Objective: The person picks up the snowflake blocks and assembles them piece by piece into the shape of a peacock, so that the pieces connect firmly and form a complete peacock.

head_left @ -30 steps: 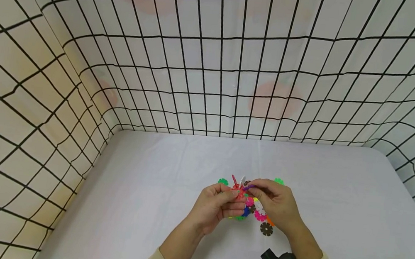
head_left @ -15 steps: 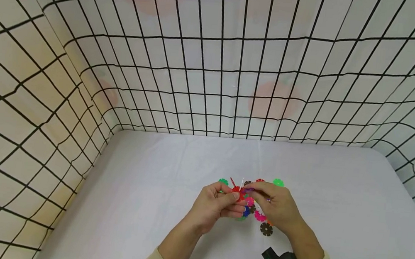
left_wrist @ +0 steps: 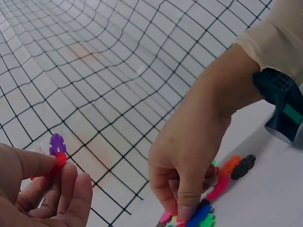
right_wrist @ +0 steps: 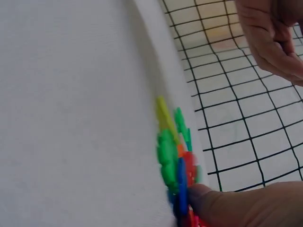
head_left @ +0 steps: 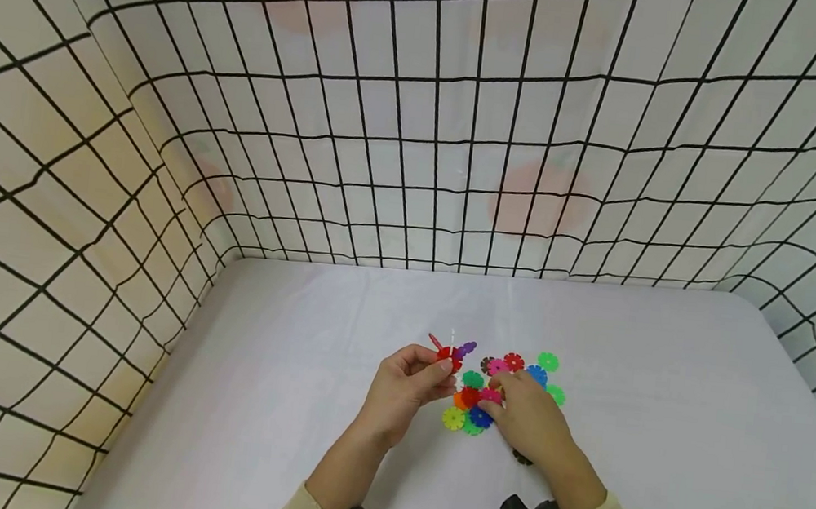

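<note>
My left hand (head_left: pixel 403 387) pinches a red notched plastic disc (head_left: pixel 448 361) between thumb and fingers, raised left of a pile. A purple disc (head_left: pixel 467 349), a white one and a red one stick out from its edge; the left wrist view shows the purple disc (left_wrist: pixel 57 143) upright above the fingertips. My right hand (head_left: pixel 536 418) reaches down onto the loose discs, thumb and fingers apart around a pink disc (head_left: pixel 491 395). A blue disc (right_wrist: pixel 182 187) lies against the right thumb (right_wrist: pixel 201 196) in the right wrist view. Part of the pile is hidden beneath that hand.
Around the right hand lie more loose discs: a yellow one (head_left: pixel 454 419), a light green one (head_left: pixel 548 361), a red one (head_left: pixel 513 362) and several others. Black wire mesh (head_left: pixel 415 181) walls the white tabletop (head_left: pixel 278 373) at the back and sides.
The right hand has let go of the purple disc, now fixed to the red one, and moved down to the pile. The left hand has shifted slightly left and up with the joined discs.
</note>
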Motion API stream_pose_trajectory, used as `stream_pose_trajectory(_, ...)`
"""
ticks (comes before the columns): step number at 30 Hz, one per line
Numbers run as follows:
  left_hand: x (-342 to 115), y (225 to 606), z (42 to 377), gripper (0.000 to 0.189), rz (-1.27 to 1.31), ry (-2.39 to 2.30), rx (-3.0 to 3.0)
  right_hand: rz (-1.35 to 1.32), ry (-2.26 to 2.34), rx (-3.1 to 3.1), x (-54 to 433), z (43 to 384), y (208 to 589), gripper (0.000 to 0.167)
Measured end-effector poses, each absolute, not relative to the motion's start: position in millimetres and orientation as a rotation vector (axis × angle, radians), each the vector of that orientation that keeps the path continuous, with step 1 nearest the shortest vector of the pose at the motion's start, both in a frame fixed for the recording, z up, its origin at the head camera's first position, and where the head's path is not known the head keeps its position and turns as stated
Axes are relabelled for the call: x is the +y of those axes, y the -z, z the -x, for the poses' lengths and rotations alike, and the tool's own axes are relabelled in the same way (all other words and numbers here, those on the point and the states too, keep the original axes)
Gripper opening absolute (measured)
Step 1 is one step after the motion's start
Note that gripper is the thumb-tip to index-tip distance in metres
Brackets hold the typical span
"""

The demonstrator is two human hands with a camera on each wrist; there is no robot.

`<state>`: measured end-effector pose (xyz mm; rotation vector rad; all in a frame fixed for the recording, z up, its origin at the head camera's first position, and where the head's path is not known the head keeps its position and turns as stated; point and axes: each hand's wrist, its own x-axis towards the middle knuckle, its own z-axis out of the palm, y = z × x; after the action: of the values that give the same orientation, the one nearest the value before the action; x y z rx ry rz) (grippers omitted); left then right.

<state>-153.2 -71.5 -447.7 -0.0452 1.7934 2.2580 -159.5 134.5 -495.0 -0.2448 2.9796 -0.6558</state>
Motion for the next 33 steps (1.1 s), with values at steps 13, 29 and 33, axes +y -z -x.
stream_pose_trajectory(13, -69.1, 448.1, 152.6, 0.023, 0.06, -2.303, 1.692, 0.231, 1.004, 2.817, 156.3, 165.9, 480.6, 0.027)
stream_pose_trajectory(29, -63.5, 446.6, 149.5, 0.016, 0.036, -2.338, 1.573, 0.823, 1.876, 2.764, 145.2, 157.6, 465.0, 0.024)
stream_pose_trajectory(33, -63.8, 446.2, 149.1, 0.014, 0.029, -2.34, 1.564, 0.828, 1.904, 2.794, 145.7, 157.8, 465.6, 0.027)
